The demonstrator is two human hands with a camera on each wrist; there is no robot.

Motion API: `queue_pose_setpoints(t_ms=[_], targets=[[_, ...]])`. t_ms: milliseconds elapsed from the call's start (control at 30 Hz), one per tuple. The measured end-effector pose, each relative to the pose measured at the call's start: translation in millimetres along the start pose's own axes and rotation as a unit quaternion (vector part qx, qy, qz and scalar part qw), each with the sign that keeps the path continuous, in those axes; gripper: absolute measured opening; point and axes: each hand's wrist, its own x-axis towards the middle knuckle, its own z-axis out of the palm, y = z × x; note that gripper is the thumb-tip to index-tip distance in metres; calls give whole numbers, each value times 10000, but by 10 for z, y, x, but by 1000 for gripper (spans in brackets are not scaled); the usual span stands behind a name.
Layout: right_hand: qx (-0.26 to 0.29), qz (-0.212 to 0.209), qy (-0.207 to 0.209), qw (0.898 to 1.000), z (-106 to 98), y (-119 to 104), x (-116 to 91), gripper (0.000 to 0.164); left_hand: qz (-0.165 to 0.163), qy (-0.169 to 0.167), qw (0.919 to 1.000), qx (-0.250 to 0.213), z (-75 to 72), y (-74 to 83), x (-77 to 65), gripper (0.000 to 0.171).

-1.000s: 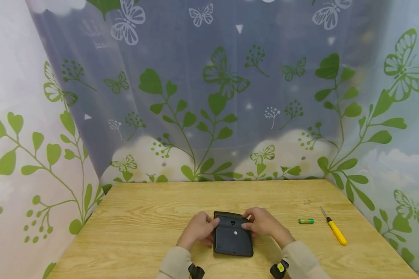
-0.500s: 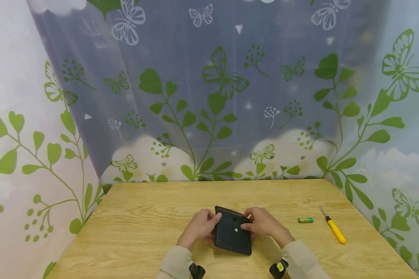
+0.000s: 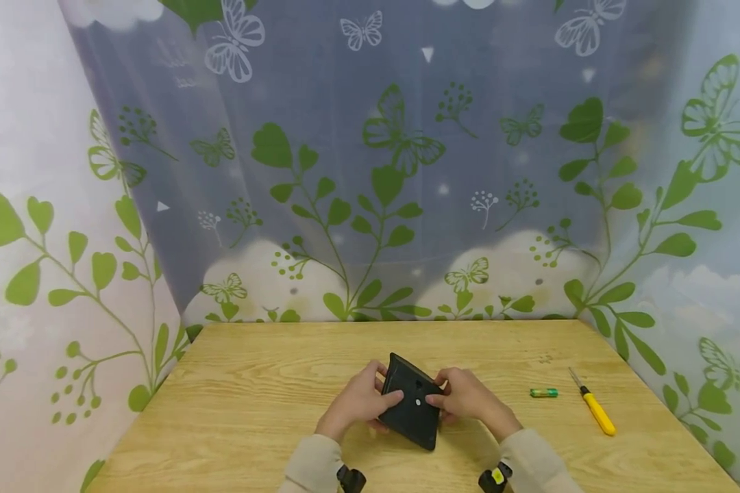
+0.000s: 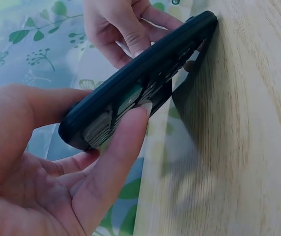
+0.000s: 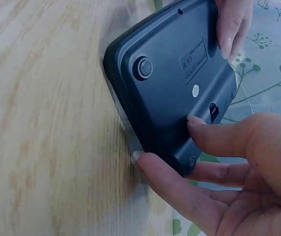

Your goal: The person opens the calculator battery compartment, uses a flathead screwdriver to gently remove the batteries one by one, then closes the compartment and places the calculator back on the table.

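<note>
A black calculator [image 3: 414, 414] is held between both hands over the table, tilted, its back facing the head camera. My left hand [image 3: 359, 400] grips its left edge, thumb on the back. My right hand [image 3: 469, 396] pinches the upper right edge, thumb on the back near a small opening. The right wrist view shows the calculator's back [image 5: 170, 83] with round feet, a white round sticker and a printed label. In the left wrist view, its keys [image 4: 128, 98] show along the underside, with a left fingertip against them.
A green battery [image 3: 543, 393] lies right of the hands on the wooden table [image 3: 271, 383]. Beyond it lies a yellow-handled screwdriver [image 3: 595, 407], its shaft pointing away. Several tiny bits [image 3: 545, 359] lie farther back. A printed curtain [image 3: 321, 171] stands behind the table.
The calculator has tilted and turned, its upper left corner rising and its lower end swinging right. The left hand has moved slightly with it; the right hand stays nearly in place.
</note>
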Motion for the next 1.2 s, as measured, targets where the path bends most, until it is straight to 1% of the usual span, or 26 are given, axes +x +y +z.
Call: queue_pose_setpoints(t_ms=[300, 400, 467, 600, 800, 900, 967, 1033, 1167, 1200], targets=[[48, 175, -13, 9998, 41, 23, -2, 30, -7, -187, 9997, -136, 34, 18, -19, 64], [21, 127, 6, 9999, 63, 42, 7, 30, 0, -221, 9997, -87, 51, 23, -26, 68], [-38, 22, 17, 10000, 68, 56, 13, 30, 36, -200, 9998, -35, 60, 26, -24, 69], [-225, -184, -5, 9996, 60, 69, 11, 31, 113, -73, 9999, 104, 67, 33, -20, 67], [-346, -515, -172, 9979, 22, 55, 7, 33, 279, 232, 9988, 318, 68, 62, -8, 58], [-349, -559, -274, 9975, -1, 37, 6, 39, 387, 524, 9959, 631, 67, 87, 0, 55], [-344, -524, -321, 9975, -11, 27, 9, 44, 480, 777, 9915, 925, 67, 102, 4, 54], [-329, -483, -354, 9977, -18, 14, 10, 47, 561, 1057, 9853, 1222, 68, 111, 7, 53], [-448, -530, -369, 9969, -28, -7, 16, 45, 744, 1462, 9741, 1556, 77, 126, 9, 51], [-492, -570, -360, 9965, -35, -13, 17, 43, 833, 1548, 9709, 1627, 81, 131, 10, 50]])
